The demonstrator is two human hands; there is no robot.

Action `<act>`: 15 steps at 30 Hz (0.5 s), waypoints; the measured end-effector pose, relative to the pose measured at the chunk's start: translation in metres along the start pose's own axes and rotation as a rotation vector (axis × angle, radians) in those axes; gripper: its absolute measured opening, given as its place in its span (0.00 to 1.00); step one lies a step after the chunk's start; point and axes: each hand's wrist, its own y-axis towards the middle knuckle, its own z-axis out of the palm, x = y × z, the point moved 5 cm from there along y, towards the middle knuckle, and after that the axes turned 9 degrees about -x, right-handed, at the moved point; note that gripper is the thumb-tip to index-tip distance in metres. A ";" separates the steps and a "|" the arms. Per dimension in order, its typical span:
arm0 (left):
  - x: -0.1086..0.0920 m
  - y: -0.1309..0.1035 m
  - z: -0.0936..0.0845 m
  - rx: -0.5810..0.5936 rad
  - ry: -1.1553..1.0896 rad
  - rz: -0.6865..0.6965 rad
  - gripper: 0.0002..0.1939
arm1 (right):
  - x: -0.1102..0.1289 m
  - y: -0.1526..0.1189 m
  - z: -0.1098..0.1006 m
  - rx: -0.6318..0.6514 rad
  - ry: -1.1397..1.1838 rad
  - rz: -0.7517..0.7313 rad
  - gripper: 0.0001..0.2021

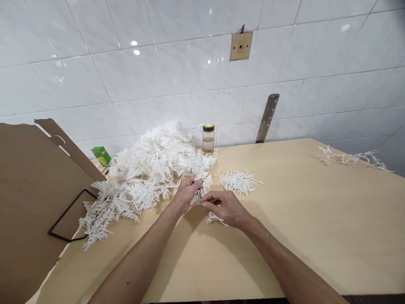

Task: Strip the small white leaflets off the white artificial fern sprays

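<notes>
Near the middle of the table my left hand (189, 192) is closed on a white branched sprig (206, 182), its thumb and fingers pinching it. Just to the right, my right hand (225, 207) has thumb and forefinger pinched at the lower end of the same sprig. A large heap of white branched sprigs (152, 164) lies behind and to the left of my hands. Beyond my right hand is a small flat pile of short white pieces (239, 182). A loose white piece (216, 218) lies partly under my right hand.
A lidded jar (208, 139) stands by the tiled wall behind the heap. At the left are a cardboard sheet (41, 202), a black wire frame (65, 215) and a green box (101, 156). White stems (351, 158) lie on the table (332, 236) at far right.
</notes>
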 end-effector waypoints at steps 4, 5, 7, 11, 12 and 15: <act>0.000 0.000 0.001 -0.004 0.004 0.015 0.17 | -0.006 0.003 -0.011 -0.173 0.016 0.022 0.08; 0.000 0.000 0.001 -0.003 0.004 0.017 0.17 | -0.008 0.004 -0.014 -0.194 0.011 0.043 0.09; 0.001 -0.001 0.003 0.006 0.006 0.009 0.17 | -0.013 0.006 -0.019 -0.191 -0.002 0.101 0.10; 0.006 -0.006 0.011 0.037 0.012 -0.025 0.19 | -0.024 0.007 -0.034 -0.133 0.004 0.229 0.14; 0.008 -0.006 0.012 0.034 0.021 -0.026 0.20 | -0.027 0.008 -0.039 -0.123 0.025 0.270 0.15; 0.012 -0.008 0.014 0.025 0.059 -0.010 0.20 | -0.037 0.008 -0.052 -0.157 0.130 0.384 0.17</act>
